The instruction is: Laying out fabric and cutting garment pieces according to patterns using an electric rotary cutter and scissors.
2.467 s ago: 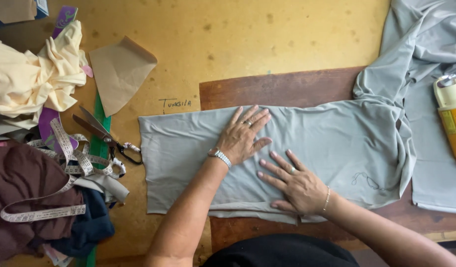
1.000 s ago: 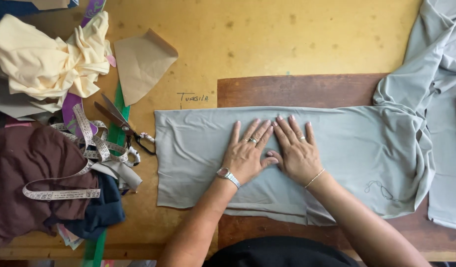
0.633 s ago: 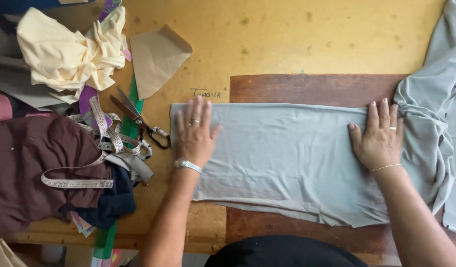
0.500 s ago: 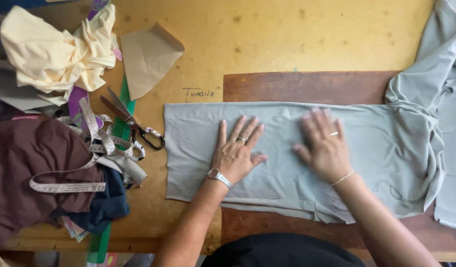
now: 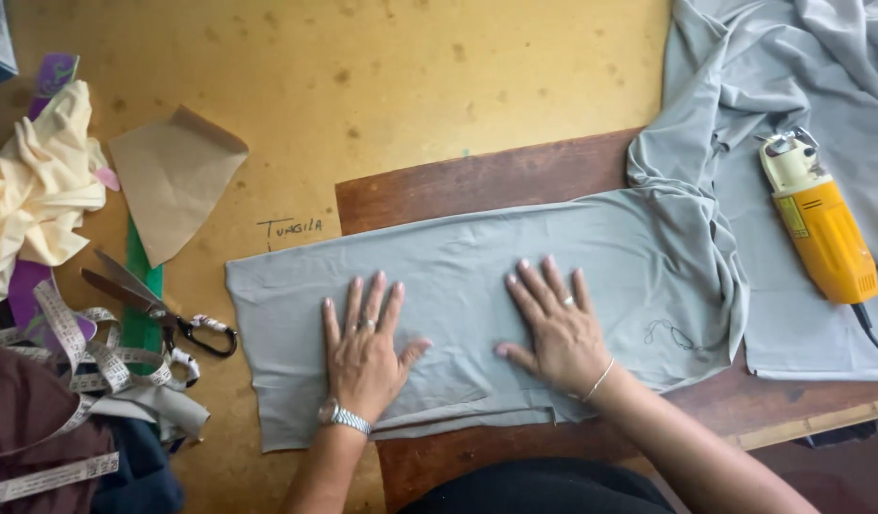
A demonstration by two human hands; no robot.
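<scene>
A folded length of grey jersey fabric (image 5: 477, 276) lies flat across the yellow table (image 5: 410, 86) and a dark wooden board (image 5: 477, 181). My left hand (image 5: 365, 347), with a wristwatch and a ring, presses flat on the fabric's left half, fingers spread. My right hand (image 5: 553, 328), with a ring and a thin bracelet, lies flat on the fabric just to the right of it. Neither hand grips anything. The fabric bunches up at the right and runs on to the far right corner.
A yellow electric cutter (image 5: 815, 224) rests on the grey cloth at right. Scissors (image 5: 153, 306), a measuring tape (image 5: 72, 347), a brown paper pattern piece (image 5: 172, 176), cream cloth (image 5: 34, 195) and dark maroon cloth (image 5: 29, 428) crowd the left side.
Both hands have swept over the fabric, apart to its ends and back together near the middle. The view has shifted left, bringing the yellow cutter into sight at right.
</scene>
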